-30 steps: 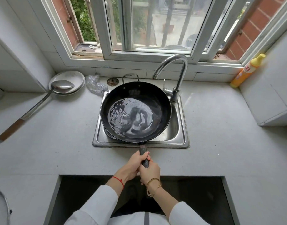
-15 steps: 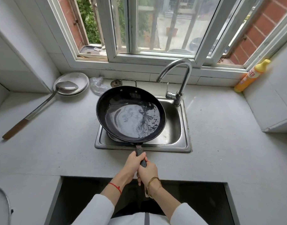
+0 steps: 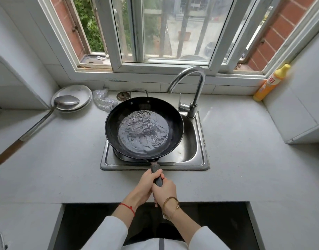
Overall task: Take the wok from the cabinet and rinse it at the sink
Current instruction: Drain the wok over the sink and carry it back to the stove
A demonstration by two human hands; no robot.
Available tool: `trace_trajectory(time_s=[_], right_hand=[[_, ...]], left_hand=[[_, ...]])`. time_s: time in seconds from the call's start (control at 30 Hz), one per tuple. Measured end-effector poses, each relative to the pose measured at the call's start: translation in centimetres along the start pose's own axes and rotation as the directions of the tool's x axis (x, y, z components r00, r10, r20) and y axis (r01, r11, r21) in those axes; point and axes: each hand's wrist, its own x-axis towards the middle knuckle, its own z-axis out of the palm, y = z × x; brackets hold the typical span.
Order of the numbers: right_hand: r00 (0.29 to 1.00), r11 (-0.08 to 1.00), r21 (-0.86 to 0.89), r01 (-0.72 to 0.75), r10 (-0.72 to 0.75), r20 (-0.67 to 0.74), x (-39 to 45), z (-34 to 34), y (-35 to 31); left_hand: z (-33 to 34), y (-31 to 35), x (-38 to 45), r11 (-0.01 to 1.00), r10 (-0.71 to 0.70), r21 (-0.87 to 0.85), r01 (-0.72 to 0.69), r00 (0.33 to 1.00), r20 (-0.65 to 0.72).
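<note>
Black round wok (image 3: 144, 128) you are holding over the steel sink (image 3: 200, 154), rippled water pooling in its shallow bowl.
You are gripping its dark straight handle (image 3: 157, 175) with both hands, left hand (image 3: 146, 184) nearer the pan and right hand (image 3: 164, 190) behind it, fingers curled tight round it. Beyond the rim, a curved chrome tap (image 3: 193, 83) is arching over the basin. Left on the pale matt counter (image 3: 245, 159), a metal ladle (image 3: 64, 102) with a wooden grip is lying on stacked white plates (image 3: 79, 92).
</note>
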Motion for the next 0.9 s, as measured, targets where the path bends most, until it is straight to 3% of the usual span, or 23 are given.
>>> trace_trajectory(time_s=[0.2, 0.43, 0.77, 0.9], right_hand=[[0.997, 0.998, 0.059, 0.019, -0.024, 0.077, -0.1, -0.8, 0.3], [0.981, 0.987, 0.161, -0.023, -0.008, 0.192, -0.2, -0.4, 0.1], [0.921, 0.891, 0.381, -0.249, 0.097, 0.377, -1.1, 0.2, -0.7], [0.852, 0.795, 0.485, -0.363, 0.072, 0.519, -1.0, -0.1, -1.8]], left_hand=[[0.2, 0.1, -0.1, 0.99, 0.037, 0.136, -0.029, 0.998, -0.055], [0.5, 0.3, -1.5, 0.975, 0.12, 0.208, -0.074, 0.969, -0.215], [0.5, 1.0, -2.9, 0.947, 0.21, 0.306, -0.1, 0.912, -0.352], [1.1, 2.2, -3.3, 0.932, 0.237, 0.352, -0.091, 0.886, -0.4]])
